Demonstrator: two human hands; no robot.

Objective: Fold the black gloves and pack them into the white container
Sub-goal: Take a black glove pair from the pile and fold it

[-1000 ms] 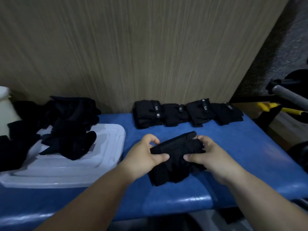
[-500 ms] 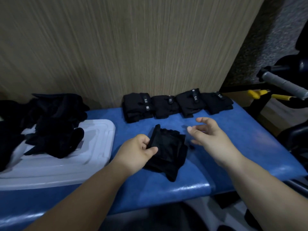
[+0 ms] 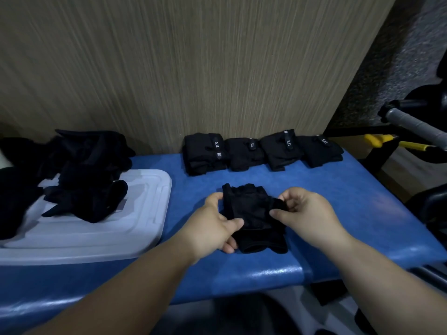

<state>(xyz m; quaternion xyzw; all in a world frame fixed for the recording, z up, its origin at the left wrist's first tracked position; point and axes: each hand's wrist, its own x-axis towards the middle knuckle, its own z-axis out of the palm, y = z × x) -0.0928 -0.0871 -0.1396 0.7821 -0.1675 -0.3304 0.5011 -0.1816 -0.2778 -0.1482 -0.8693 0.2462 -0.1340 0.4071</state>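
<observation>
A black fingerless glove [image 3: 252,213] lies flat near the front edge of a blue padded bench [image 3: 343,201], between the two hands, with its cuff opening towards the person and its short finger stubs pointing to the wall. The left hand [image 3: 214,226] grips the glove's left edge, thumb on top of the fabric and fingers curled under it. The right hand [image 3: 306,212] pinches the right edge between the thumb and curled fingers, where the fabric bunches into a small fold. Behind the glove, well apart from it, a row of four folded gloves [image 3: 262,151] sits side by side against the wood-grain wall panel [image 3: 193,68], each showing a small lettered tab. To the left, a loose pile of unfolded black gloves [image 3: 82,175] rests partly on a white lid [image 3: 125,228] that lies flat on the bench; whether a container sits under it cannot be told. At the far right, beyond the bench, are a grey handle [image 3: 411,124] and a yellow-handled tool [image 3: 381,140].
</observation>
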